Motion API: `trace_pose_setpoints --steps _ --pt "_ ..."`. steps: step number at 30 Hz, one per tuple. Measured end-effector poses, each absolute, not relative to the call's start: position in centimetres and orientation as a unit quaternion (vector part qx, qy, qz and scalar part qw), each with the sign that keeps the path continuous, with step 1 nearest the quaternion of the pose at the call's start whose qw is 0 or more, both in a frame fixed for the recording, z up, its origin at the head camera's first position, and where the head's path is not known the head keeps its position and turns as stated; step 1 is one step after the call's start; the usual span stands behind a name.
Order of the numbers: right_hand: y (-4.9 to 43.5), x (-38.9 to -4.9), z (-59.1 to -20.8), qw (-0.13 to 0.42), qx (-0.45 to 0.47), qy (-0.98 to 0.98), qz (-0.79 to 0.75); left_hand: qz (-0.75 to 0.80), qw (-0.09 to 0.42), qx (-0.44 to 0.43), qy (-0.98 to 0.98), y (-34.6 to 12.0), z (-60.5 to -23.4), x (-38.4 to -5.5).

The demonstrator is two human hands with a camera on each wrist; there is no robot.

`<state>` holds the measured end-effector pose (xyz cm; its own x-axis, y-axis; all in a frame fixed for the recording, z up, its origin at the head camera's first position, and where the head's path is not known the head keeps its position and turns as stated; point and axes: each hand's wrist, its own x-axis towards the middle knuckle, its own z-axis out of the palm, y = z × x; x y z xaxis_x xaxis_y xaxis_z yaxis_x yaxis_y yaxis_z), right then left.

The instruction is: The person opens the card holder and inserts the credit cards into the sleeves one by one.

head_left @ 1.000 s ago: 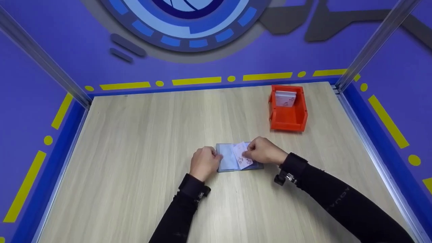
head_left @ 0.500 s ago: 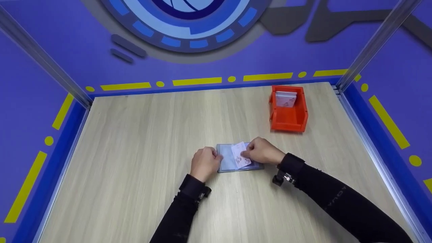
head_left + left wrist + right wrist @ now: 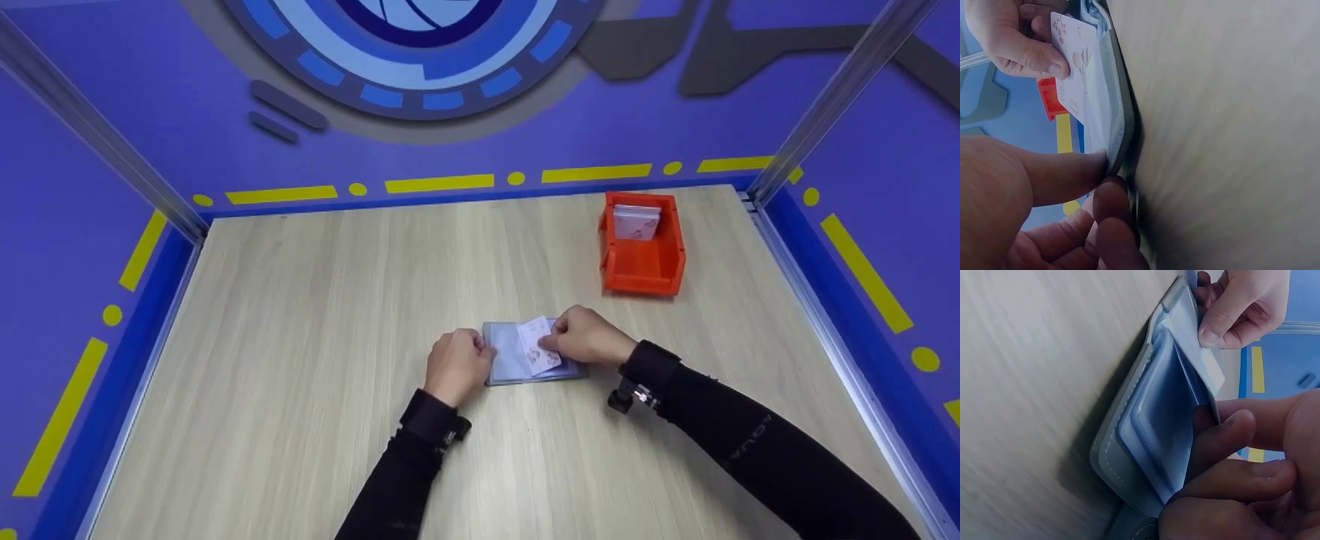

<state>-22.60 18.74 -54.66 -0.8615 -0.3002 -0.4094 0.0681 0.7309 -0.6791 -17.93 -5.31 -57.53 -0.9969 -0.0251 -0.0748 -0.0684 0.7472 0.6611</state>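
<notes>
An open card holder (image 3: 507,352) with stitched edges and clear plastic sleeves (image 3: 1165,410) lies on the table. At its left edge, my left hand (image 3: 457,366) pinches the cover between thumb and fingers; the left wrist view shows this grip (image 3: 1067,185) close up. My right hand (image 3: 589,335) holds a pale card (image 3: 537,352) with pink flower prints by its right side, thumb on its face. The card stands tilted over the right half of the holder. In the right wrist view the right hand (image 3: 1241,467) has fingers behind the card. Whether the card's lower edge is inside a sleeve, I cannot tell.
Toward the back right stands a red open-front bin (image 3: 643,262) with a stack of similar printed cards (image 3: 636,223) upright at its rear. Blue-purple walls (image 3: 420,157) with yellow marks enclose the wooden table (image 3: 315,315) at the back and both sides.
The card in my right hand swung slightly left and more upright, then tilted back to the right. My left hand has kept its grip on the holder's left edge.
</notes>
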Motion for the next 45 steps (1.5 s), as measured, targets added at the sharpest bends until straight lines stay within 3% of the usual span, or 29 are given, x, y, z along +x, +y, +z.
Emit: trace_pose_setpoints --steps 35,45 --pt "17.7 -23.2 -55.0 0.264 -0.099 0.897 -0.342 0.354 0.025 -0.018 0.935 -5.2 -57.5 -17.8" --pt "17.1 -23.1 -55.0 0.239 -0.110 0.916 -0.302 0.347 0.025 -0.011 0.937 -5.3 -57.5 -17.9"
